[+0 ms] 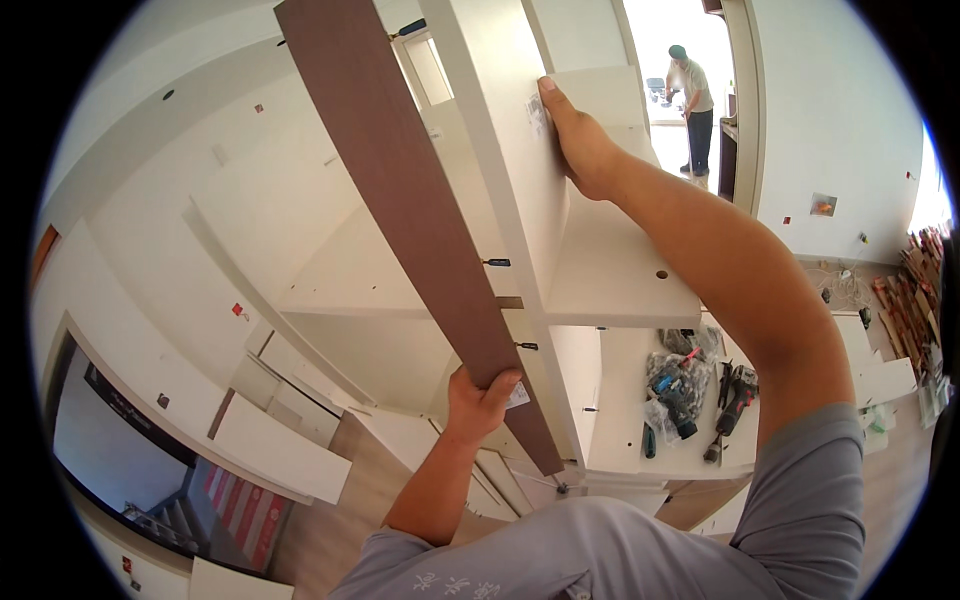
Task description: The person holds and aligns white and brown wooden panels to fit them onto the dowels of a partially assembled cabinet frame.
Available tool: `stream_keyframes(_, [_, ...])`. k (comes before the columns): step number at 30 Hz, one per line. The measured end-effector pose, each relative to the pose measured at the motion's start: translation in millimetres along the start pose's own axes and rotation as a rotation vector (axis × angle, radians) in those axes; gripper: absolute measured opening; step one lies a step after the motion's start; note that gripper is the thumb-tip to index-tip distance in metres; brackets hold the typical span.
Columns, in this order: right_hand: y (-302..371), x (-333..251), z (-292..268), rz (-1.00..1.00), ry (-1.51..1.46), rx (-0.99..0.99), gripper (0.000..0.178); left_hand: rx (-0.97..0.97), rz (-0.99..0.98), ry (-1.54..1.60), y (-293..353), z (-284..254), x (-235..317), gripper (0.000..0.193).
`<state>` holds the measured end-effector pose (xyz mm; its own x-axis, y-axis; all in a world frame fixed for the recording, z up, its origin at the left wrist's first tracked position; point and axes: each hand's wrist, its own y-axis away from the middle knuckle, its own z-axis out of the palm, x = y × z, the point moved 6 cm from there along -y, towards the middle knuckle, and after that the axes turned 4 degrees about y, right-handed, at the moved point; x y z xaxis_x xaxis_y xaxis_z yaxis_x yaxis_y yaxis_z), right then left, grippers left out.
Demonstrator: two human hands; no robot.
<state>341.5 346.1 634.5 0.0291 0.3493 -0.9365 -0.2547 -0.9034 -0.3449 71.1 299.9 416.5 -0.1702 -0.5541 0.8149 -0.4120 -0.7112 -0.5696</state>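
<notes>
My left hand is closed around the lower part of a long brown board, thumb across its face beside a small white label. The board slants from the top of the view down to the cabinet's lower front. Higher up, my right hand touches the inner face of a white upright cabinet panel, next to a printed label. Its thumb points upward along the panel, while the other fingers are mostly hidden. Small dark fittings stick out along the board's right edge.
A blue cordless drill, plastic bags and a dark power tool lie on the lower shelf. Another person stands beyond the doorway. Wood strips are piled at right; a framed dark glossy panel is at lower left.
</notes>
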Motion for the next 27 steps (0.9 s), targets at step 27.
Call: stream_keyframes(27, [25.2, -44.7, -20.5, -0.256, 0.413, 0.309, 0.065, -0.111, -0.074, 0.233, 1.0, -3.5, -23.3, 0.029])
